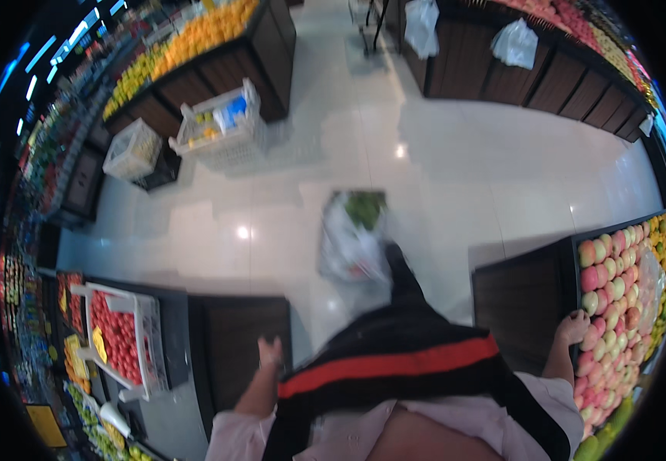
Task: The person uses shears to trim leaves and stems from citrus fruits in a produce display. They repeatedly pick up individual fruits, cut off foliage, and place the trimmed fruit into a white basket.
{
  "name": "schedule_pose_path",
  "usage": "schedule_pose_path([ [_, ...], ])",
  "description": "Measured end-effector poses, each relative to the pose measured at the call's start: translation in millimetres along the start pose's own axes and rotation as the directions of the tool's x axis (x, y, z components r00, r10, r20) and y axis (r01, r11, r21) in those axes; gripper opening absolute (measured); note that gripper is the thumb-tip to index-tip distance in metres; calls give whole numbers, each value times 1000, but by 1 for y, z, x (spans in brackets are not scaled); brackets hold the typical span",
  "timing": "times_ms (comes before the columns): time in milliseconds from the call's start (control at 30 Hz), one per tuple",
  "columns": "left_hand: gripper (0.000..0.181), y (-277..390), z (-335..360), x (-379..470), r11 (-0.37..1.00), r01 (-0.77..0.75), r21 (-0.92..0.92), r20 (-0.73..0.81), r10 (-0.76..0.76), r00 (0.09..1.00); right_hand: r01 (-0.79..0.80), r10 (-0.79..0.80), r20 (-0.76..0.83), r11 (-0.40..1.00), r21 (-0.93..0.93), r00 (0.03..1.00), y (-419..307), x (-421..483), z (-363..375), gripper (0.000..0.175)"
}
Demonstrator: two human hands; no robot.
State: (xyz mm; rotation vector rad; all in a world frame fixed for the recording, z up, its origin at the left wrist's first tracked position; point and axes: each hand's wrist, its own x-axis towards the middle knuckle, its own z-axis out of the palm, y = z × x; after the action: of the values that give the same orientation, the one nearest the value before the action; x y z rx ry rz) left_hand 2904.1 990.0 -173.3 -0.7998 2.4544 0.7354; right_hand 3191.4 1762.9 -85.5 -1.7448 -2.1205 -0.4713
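My left hand (271, 352) hangs beside the dark wood side of a display stand, its fingers somewhat blurred, with no object visible in it. At the edge of a slanted display of pink and pale apples (604, 322), my right hand (573, 327) has its fingers curled next to the fruit; whether it grips anything is not clear. In front of my body, low over the pale tiled floor, a basket or bag (353, 236) lined with white plastic shows green leaves at its top. It looks blurred, and a dark trouser leg is beside it.
White plastic crates (223, 135) stand on the floor by an orange display (206, 34). At the left, a crate of red fruit (117, 334) rests on a counter. Plastic bags (514, 43) hang from a wooden stand at the upper right. A wheeled cart (370, 26) is at the top.
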Motion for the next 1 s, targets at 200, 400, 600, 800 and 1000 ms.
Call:
schedule_pose_path([
  [200,69,54,36,76,964,-90,-252,-61,77,995,96,-96,10,985,-141,995,-3,9,9,12],
  [400,69,113,-3,127,980,-25,-199,-42,17,999,56,31,232,932,-359,972,-29,21,12,23],
  [600,63,159,-65,179,942,254,-221,-47,-270,962,345,149,719,800,-491,679,-165,21,56,31],
  [800,59,146,-85,253,917,71,-393,-239,-177,955,285,-284,899,939,191,333,-500,2,167,29],
  [1000,60,109,-98,263,779,306,-547,-134,-442,887,-548,-758,644,499,671,99,-903,-88,57,39],
])
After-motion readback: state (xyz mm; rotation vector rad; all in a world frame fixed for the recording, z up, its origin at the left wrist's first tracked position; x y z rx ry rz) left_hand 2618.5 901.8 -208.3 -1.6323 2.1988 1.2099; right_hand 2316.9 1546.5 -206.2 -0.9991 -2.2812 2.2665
